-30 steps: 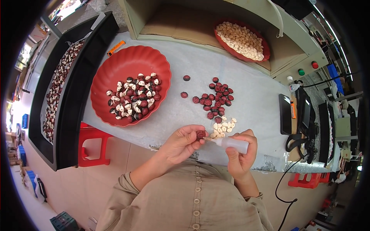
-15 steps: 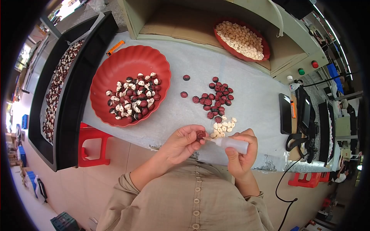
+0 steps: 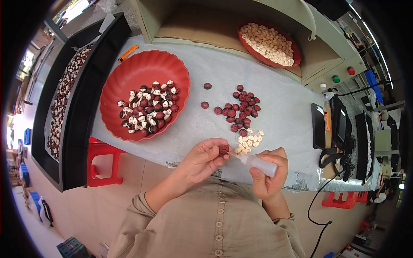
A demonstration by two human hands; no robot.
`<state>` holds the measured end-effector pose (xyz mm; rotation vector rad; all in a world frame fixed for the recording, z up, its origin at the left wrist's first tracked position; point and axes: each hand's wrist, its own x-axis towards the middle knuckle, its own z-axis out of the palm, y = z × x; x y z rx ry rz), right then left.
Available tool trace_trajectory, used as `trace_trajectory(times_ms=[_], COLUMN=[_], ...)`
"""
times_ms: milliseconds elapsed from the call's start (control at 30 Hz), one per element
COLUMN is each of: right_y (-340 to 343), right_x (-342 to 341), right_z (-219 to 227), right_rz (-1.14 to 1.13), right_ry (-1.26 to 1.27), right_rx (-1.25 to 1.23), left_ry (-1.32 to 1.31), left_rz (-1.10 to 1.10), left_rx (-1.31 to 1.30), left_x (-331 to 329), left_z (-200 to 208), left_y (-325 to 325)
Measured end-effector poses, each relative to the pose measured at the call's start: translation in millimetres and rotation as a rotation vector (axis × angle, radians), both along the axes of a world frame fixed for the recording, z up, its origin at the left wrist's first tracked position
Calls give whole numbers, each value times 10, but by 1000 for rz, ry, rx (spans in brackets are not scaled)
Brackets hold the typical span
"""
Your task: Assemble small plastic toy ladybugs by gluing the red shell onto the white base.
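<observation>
Between the thumb and fingers of my left hand (image 3: 204, 160) is a small dark red round piece (image 3: 223, 149). My right hand (image 3: 272, 173) is closed around a translucent squeeze bottle (image 3: 261, 166), tilted so its thin nozzle reaches the red piece. Whether liquid comes out is too small to tell. Just beyond the nozzle lie several small cream pieces (image 3: 248, 142). Farther off, a loose cluster of dark red pieces (image 3: 241, 108) rests on the white-covered table (image 3: 206, 124). Two more red pieces (image 3: 205, 105) sit apart to its left.
On the left, a red scalloped bowl (image 3: 144, 64) holds joined red-and-white pieces, beside a long black tray (image 3: 86, 103) of similar ones. A red dish (image 3: 297, 60) of cream pieces stands in the open-fronted cabinet (image 3: 193, 26). Dark devices (image 3: 318, 127) lie at the right.
The squeeze bottle has tilted slightly more, with its base lower. My left hand still holds the red piece in nearly the same spot.
</observation>
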<state>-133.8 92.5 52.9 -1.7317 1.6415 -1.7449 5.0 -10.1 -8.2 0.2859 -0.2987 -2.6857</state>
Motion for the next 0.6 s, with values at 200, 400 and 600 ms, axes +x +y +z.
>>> trace_trajectory(times_ms=[200, 400, 600], right_y=[-12, -20, -16], right_x=[-10, 2, -6], right_z=[7, -1, 43], right_rz=[-5, 22, 8], right_ry=[51, 75, 128], right_rx=[8, -16, 2], left_ry=[17, 13, 9], left_rz=[-6, -1, 6], left_rx=[1, -13, -37], left_x=[2, 0, -2], left_z=[-4, -7, -13], left_y=[-2, -2, 3])
